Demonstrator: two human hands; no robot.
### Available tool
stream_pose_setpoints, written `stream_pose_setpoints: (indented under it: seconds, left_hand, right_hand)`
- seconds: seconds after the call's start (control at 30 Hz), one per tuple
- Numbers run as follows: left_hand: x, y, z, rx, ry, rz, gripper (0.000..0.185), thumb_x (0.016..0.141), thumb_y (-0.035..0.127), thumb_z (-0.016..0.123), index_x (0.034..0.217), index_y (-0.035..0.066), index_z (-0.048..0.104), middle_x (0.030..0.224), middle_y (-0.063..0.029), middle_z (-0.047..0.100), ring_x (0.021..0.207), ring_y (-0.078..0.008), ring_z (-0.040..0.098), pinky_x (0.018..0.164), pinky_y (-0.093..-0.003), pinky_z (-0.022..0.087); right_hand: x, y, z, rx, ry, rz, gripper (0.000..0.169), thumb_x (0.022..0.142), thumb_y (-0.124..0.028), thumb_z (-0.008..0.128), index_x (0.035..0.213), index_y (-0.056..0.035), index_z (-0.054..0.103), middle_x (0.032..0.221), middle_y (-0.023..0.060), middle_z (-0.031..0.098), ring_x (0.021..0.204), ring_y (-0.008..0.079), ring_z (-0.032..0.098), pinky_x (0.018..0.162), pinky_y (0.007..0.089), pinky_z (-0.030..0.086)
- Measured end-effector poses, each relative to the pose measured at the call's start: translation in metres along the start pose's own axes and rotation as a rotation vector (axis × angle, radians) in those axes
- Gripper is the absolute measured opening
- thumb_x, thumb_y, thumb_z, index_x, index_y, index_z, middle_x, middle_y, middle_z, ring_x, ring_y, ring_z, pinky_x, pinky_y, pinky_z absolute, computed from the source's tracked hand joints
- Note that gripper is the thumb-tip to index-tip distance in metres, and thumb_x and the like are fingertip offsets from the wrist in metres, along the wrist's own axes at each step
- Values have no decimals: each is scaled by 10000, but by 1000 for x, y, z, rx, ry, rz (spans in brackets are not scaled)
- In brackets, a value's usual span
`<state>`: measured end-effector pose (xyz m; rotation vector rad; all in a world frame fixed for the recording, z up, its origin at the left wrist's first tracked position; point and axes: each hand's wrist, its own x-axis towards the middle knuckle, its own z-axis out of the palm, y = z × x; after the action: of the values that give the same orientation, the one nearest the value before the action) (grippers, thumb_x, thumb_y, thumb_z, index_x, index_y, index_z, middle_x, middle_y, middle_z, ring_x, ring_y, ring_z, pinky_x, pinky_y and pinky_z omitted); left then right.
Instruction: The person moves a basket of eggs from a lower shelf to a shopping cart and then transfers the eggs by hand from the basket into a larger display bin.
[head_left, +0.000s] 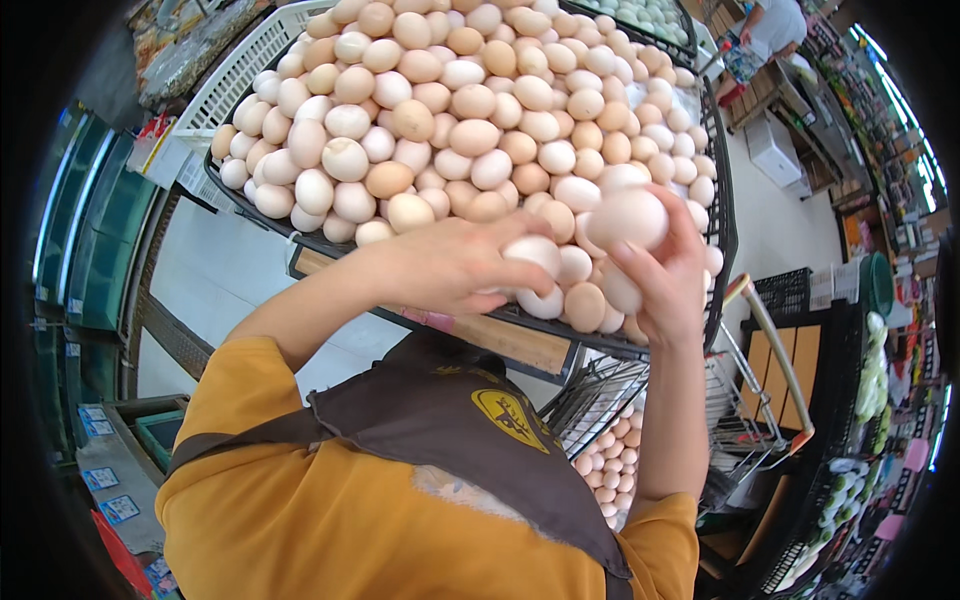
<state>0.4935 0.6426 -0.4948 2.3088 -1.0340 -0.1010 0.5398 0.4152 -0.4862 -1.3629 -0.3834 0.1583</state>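
A large heap of brown, cream and pinkish eggs (474, 138) fills a black plastic crate (721, 187) before me. At the near right of the heap, my left hand (469, 259) has its fingers curled about a pale egg (534, 253), with slight blur. To its right, my right hand (664, 262) grips a pinkish egg (628, 219) between thumb and fingers, raised above the others. Another egg (622, 291) shows just below my right thumb; whether that hand touches it is hard to tell.
A white slatted crate (247, 64) adjoins the heap at the far left. On the right stands a shopping cart (772, 352). More eggs (611, 469) sit low beside my apron (465, 405). A person (772, 30) is at the upper right, near a white box (772, 150).
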Motion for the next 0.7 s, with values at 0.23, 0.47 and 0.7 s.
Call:
stream_pose_setpoints:
  seconds: [0.23,0.47,0.7]
  left_hand:
    - [-3,-8,9,139,-10,79,303,759,77,600,1041,183,563,1169,-146,450,866,-291,597,629,-389,518]
    - [-1,-19,16,158,-116,128,294,786,126,581,1068,190,526,1341,-211,351,1077,-332,548,720,-411,530]
    - [1,-33,22,170,-45,281,288,828,137,505,1110,195,504,1306,-192,367,1086,-320,537,810,-452,491]
  right_hand:
    - [79,35,54,-696,-227,-239,473,629,-144,800,1058,-79,611,1265,148,457,953,209,616,760,318,543]
    - [101,47,77,-1041,-593,-499,509,537,-115,815,1021,-158,662,1295,120,434,1067,302,549,846,393,513]
    - [112,35,102,-1316,-985,-547,441,571,-67,745,994,-157,660,1317,72,417,897,269,588,741,369,542]
